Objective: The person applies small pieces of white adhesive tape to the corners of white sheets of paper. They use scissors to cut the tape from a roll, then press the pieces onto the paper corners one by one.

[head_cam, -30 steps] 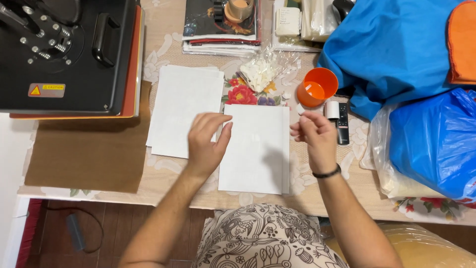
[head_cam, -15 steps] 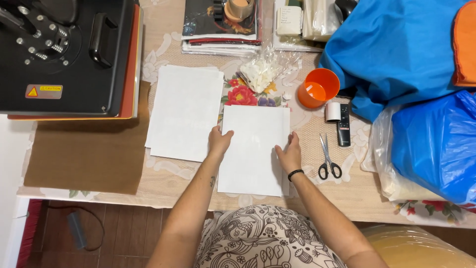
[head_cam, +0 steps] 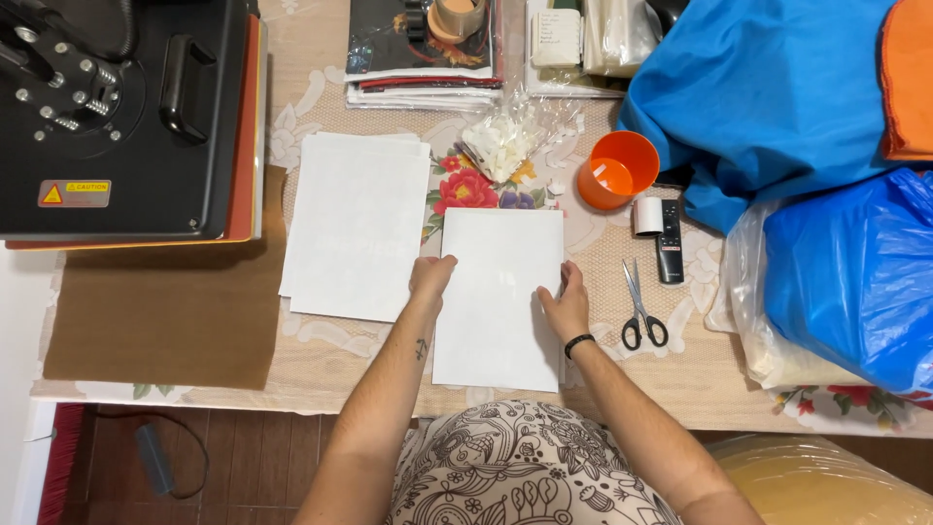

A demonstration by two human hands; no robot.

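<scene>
Your left hand [head_cam: 431,276] lies flat, fingers together, on the left edge of the white sheet [head_cam: 501,297], which sits near the table's [head_cam: 165,384] front edge. Your right hand [head_cam: 565,302] presses open on its right edge; neither grips anything. A stack of white sheets [head_cam: 355,224] lies just left, and black-handled scissors [head_cam: 640,309] lie just right, beside your right hand.

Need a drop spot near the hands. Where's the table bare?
Bare: the brown mat below the heat press, left of the paper stack. Crowded: right of the white sheet, with scissors, orange cup, blue bags.
</scene>
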